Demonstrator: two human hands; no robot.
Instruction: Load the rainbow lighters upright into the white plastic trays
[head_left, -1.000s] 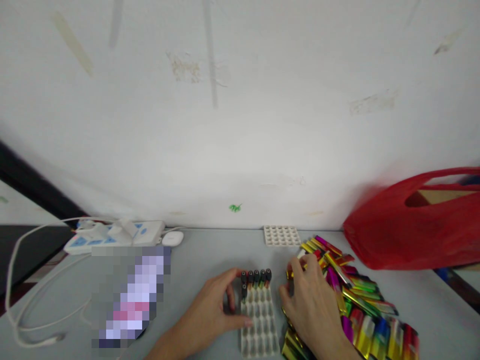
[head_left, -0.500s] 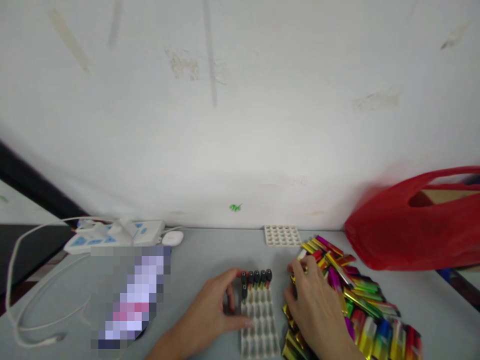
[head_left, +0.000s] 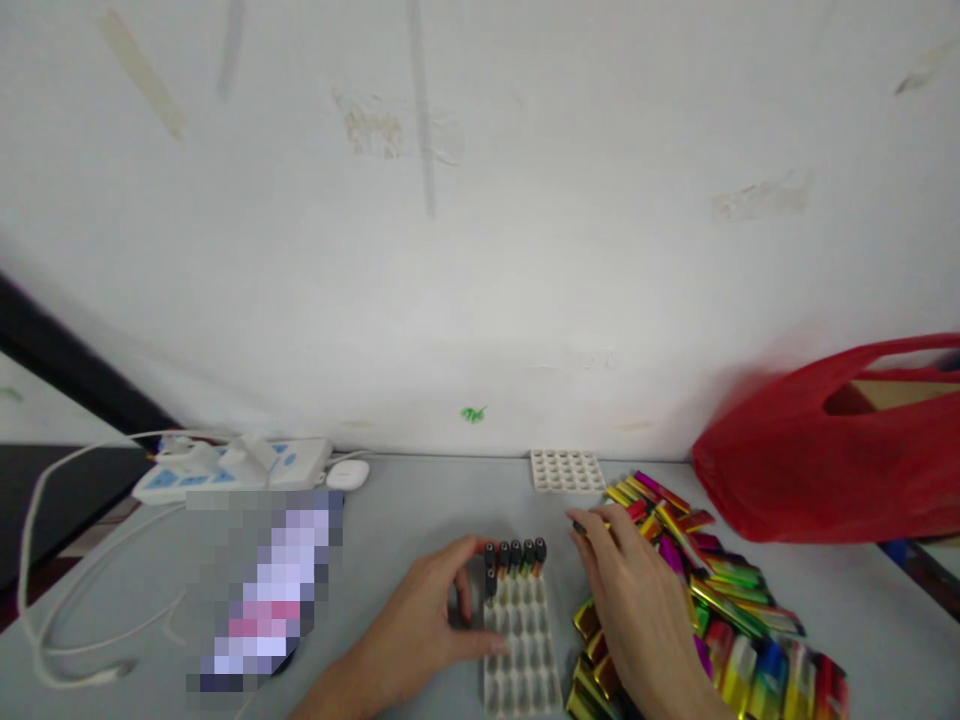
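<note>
My left hand (head_left: 424,610) grips the left side of a white gridded tray (head_left: 517,650), thumb lying over its edge and index finger at the far left corner. Several slim pieces with black ends (head_left: 515,553) stand upright in the tray's far row, and one more black-ended piece (head_left: 491,580) fills the left slot of the second row. To the right of the tray, my right hand (head_left: 630,590) pinches a small black-ended piece (head_left: 579,527), most of it hidden by the fingers. Beneath and beyond that hand spreads a pile of shiny, multicoloured slim pieces (head_left: 720,590).
A second white gridded tray (head_left: 568,470) lies near the wall. At the right sits a red bag (head_left: 825,460). On the left are a power strip (head_left: 300,465) with cables, a small white case (head_left: 348,474) and a pixelated phone-like object (head_left: 277,580).
My right hand has lifted slightly out of the pile, now with a black-ended piece showing between its fingertips. My left hand and the tray have stayed put.
</note>
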